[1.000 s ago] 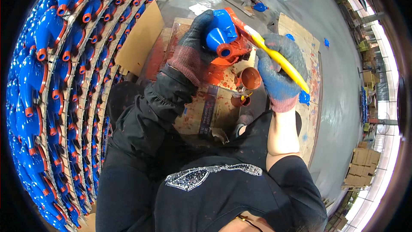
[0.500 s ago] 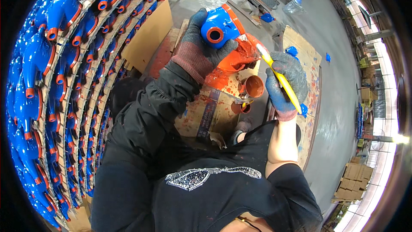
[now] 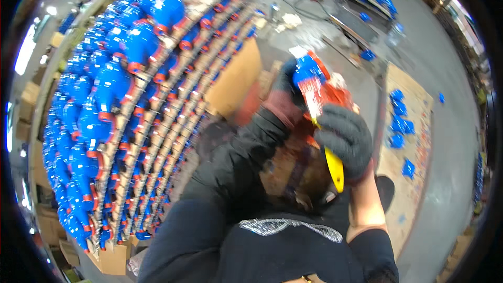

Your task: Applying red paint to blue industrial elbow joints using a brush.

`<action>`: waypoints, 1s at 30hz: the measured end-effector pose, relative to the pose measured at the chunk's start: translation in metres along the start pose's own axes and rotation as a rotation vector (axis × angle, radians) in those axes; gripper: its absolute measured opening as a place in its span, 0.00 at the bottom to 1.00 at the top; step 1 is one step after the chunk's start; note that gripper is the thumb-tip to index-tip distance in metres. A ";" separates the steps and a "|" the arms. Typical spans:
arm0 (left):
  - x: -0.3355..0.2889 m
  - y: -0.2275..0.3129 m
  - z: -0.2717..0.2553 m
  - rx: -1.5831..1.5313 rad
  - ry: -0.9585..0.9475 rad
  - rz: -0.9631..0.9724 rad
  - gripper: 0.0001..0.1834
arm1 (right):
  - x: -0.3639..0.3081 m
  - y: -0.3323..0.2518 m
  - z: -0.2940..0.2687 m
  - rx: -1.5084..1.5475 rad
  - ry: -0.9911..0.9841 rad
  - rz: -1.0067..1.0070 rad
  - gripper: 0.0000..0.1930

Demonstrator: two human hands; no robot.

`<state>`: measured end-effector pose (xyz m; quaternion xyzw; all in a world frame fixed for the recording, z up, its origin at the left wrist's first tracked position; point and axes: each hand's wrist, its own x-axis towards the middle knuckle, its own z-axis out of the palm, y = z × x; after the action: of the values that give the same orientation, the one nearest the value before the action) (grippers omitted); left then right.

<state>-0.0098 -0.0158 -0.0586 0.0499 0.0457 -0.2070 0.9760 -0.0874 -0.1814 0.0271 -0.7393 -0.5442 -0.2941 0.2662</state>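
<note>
**Gloved hands, one blue casting, one wet brush**

The left hand (image 3: 285,99), in a dark knitted glove with a reddish cuff, is wrapped around a rounded blue metal fitting (image 3: 308,69) and holds it up in front of the person, above a paint-smeared cardboard sheet (image 3: 285,165) on the floor. How tightly the fingers close cannot be made out, since the fitting hides most of them. The right hand (image 3: 345,139), in a grey fuzzy knitted glove, is clenched in a fist around the yellow plastic handle of a flat paintbrush (image 3: 320,118); the handle's end sticks out below the fist, and the bristles, loaded with glossy orange-red paint, lie against the fitting's lower side.

Along the left runs a long slatted rack (image 3: 157,120) of pale strips, packed with many blue valve bodies (image 3: 141,42), bulbous and smooth, each with orange-red rims; there are far too many to count. A plain brown cardboard panel (image 3: 233,81) leans at the rack's right edge. At the right, a pale board (image 3: 414,94) on the grey floor carries about six small blue pieces (image 3: 398,126) near its middle, loosely grouped.
</note>
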 end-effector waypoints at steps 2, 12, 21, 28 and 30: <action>-0.005 0.007 0.010 0.143 -0.079 0.141 0.29 | 0.000 -0.004 -0.004 0.046 -0.008 0.013 0.15; -0.028 0.087 0.082 0.777 0.025 0.424 0.31 | -0.022 0.024 -0.049 0.022 0.144 0.248 0.13; 0.006 0.230 0.155 1.808 0.447 0.901 0.42 | -0.046 0.065 -0.045 0.054 0.182 0.389 0.13; 0.079 0.361 0.166 2.303 0.766 1.095 0.32 | -0.063 0.096 -0.033 0.015 0.125 0.438 0.15; 0.100 0.392 0.164 2.525 1.102 1.046 0.34 | -0.066 0.105 -0.031 -0.008 0.122 0.469 0.15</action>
<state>0.2525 0.2816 0.1236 0.9303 0.1735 0.3043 0.1085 -0.0061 -0.2739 -0.0071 -0.8274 -0.3394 -0.2705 0.3565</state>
